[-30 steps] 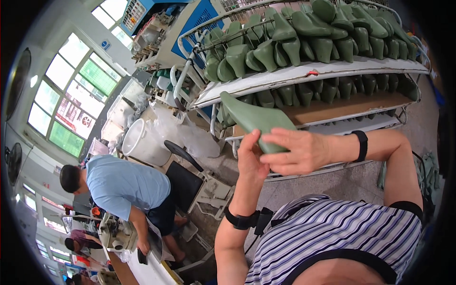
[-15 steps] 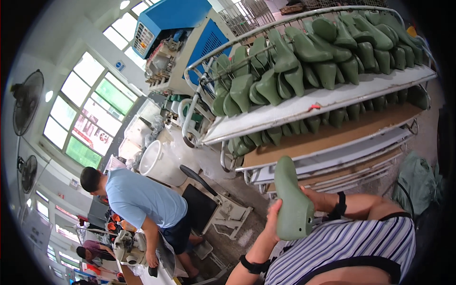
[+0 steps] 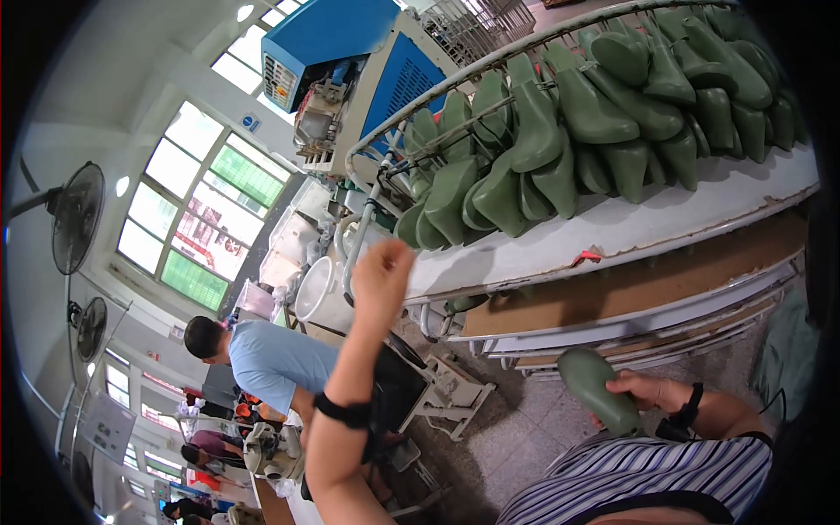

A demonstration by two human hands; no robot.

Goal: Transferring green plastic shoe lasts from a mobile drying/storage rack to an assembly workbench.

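Note:
In my right hand [image 3: 636, 390] is a green shoe last [image 3: 591, 385], held low in front of my striped top and tilted, with my fingers wrapped round its side. My left hand [image 3: 382, 278] is raised on an outstretched arm, at the left end of the rack's upper shelf [image 3: 516, 255]. Its fingers are curled in, and what they hold, if anything, is hidden. Close to that hand begins a row of green shoe lasts [image 3: 451, 199] standing on the shelf, with more lasts [image 3: 604, 109] leaning in a layer above them.
Lower brown and white shelves [image 3: 560, 319] lie under the upper one. A person in a light blue shirt [image 3: 278, 357] works at a machine [image 3: 269, 451] on the left. A black seat [image 3: 398, 395], a white tub [image 3: 319, 290] and a blue machine [image 3: 328, 39] stand beyond my left arm.
My left hand has let go of the shoe last and moved up and left to the rack. My right hand keeps the last, now lower and tipped over. The view has shifted closer to the rack.

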